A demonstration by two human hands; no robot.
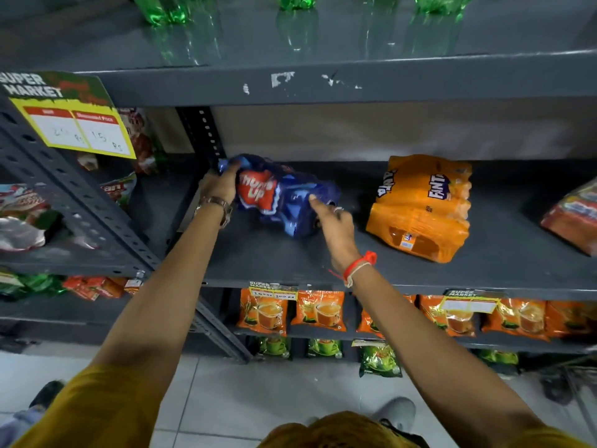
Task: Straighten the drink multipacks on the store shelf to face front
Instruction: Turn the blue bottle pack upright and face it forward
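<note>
A blue Thums Up multipack [284, 197] lies skewed on the grey shelf [290, 263], near the left upright. My left hand [221, 182] grips its far left end. My right hand [332, 221] rests against its right side, forefinger stretched onto the wrap and the other fingers curled at the pack's edge. An orange Fanta multipack [423, 208] lies tilted to the right of it, apart from both hands. A third pack [573, 218] in reddish wrap shows at the right edge, partly cut off.
Green bottles [168, 9] stand on the shelf above. A yellow price sign [77, 127] hangs on the left upright. Orange tea pouches [318, 310] fill the shelf below, green pouches [379, 358] under them. Snack bags [22, 215] sit in the left bay.
</note>
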